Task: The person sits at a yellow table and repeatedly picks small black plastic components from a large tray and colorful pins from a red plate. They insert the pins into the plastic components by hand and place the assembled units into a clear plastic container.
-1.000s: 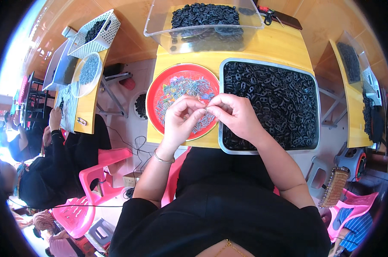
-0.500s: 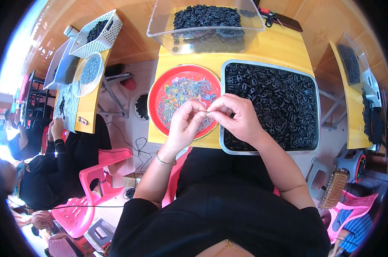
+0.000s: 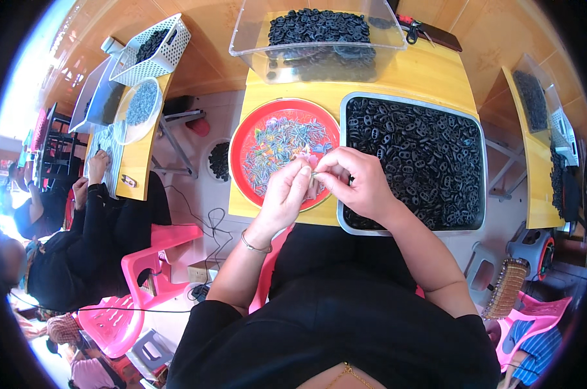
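Note:
Both my hands meet over the right edge of a round red tray (image 3: 238, 155) strewn with small thin metal pins (image 3: 287, 136). My left hand (image 3: 285, 189) is closed, thumb against fingers, at a tiny piece. The fingers of my right hand (image 3: 357, 178) pinch at the same spot, fingertips almost touching the left ones. What lies between them is too small to name. Beside the right hand, a rectangular metal tray (image 3: 482, 175) is full of small black plastic pieces with two holes (image 3: 416, 162).
A clear plastic bin (image 3: 319, 68) of black pieces stands at the back of the yellow table (image 3: 429, 74). Dark tools (image 3: 413, 29) lie behind it. At left, a co-worker (image 3: 66, 266) sits by another table with a white basket (image 3: 170, 55). A pink chair (image 3: 154, 259) stands between.
My hands have stayed together, with the left hand turning slightly and its fingers closing more. The view has shifted a little. The co-worker's one hand has reached forward onto their table.

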Tool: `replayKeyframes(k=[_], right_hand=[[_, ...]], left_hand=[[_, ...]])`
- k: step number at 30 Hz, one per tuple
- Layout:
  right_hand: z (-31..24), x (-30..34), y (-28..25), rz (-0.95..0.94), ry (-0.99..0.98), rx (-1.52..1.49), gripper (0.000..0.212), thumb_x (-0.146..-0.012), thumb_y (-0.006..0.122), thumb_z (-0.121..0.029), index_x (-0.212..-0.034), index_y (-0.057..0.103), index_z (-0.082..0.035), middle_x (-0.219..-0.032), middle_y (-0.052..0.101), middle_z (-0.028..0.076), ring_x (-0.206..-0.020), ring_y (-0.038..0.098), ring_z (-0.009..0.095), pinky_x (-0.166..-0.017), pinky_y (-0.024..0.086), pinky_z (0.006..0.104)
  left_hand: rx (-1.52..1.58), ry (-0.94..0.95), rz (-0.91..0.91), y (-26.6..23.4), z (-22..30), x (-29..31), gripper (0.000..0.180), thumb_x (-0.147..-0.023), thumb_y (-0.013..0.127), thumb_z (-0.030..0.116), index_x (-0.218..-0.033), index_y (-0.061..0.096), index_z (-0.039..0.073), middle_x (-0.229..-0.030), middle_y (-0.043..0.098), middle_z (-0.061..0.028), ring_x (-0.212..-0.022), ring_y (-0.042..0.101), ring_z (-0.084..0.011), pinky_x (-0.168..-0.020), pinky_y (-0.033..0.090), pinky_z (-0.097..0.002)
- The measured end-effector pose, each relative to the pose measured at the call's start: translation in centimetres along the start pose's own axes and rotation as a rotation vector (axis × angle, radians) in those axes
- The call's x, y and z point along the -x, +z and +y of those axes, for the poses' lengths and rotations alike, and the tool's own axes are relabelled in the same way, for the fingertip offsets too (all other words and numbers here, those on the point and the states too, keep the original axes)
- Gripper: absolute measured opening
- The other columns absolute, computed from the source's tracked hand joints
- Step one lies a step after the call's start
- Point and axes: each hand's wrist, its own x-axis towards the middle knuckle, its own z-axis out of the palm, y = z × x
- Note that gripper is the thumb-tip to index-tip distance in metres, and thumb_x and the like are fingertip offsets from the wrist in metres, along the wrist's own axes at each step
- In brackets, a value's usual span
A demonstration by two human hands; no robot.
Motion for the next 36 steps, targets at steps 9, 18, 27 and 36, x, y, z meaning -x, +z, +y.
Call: replayKeyframes(k=[9,18,27,36], right_hand=[[0.6,-0.1,0.2,0.002,0.253,-0.246,0.008,-0.079,0.061,-0.005,-0.084,0.058,0.0,-0.07,0.064,0.004,-0.063,0.06,0.007,-0.058,0.048,0.0223],[-0.2,-0.2,0.5,-0.038,0.136,0.034,0.008,-0.074,0.062,-0.006,-0.08,0.058,-0.002,-0.067,0.06,0.009,-0.061,0.061,0.014,-0.057,0.048,0.0263],[0.3,0.6,-2.7,-0.031,0.329,-0.131,0.01,-0.08,0.062,-0.01,-0.083,0.059,-0.002,-0.068,0.06,0.002,-0.062,0.057,0.006,-0.056,0.045,0.022],[0.6,4.1,-4.8,-0.019,0.371,-0.221,0.008,-0.08,0.063,-0.011,-0.084,0.059,-0.004,-0.072,0.06,0.002,-0.059,0.055,0.008,-0.056,0.044,0.0231]], left_hand=[[-0.261,0.099,0.175,0.4,-0.1,0.0,0.006,-0.085,0.053,0.005,-0.081,0.053,0.001,-0.067,0.054,-0.008,-0.059,0.053,-0.0165,-0.057,0.043,-0.0282],[-0.397,0.054,0.197,-0.4,0.0,-0.2,0.012,-0.084,0.053,0.005,-0.072,0.053,0.001,-0.066,0.052,-0.0092,-0.058,0.051,-0.0177,-0.054,0.041,-0.0301],[-0.374,0.209,0.099,0.5,1.1,-1.2,0.026,-0.073,0.068,0.0,-0.098,0.063,0.004,-0.079,0.062,-0.0054,-0.065,0.056,-0.0113,-0.057,0.044,-0.0229],[-0.121,0.166,0.061,4.1,0.8,-1.6,0.005,-0.083,0.06,0.002,-0.087,0.058,0.0,-0.073,0.062,-0.0046,-0.064,0.056,-0.0078,-0.058,0.042,-0.0197]])
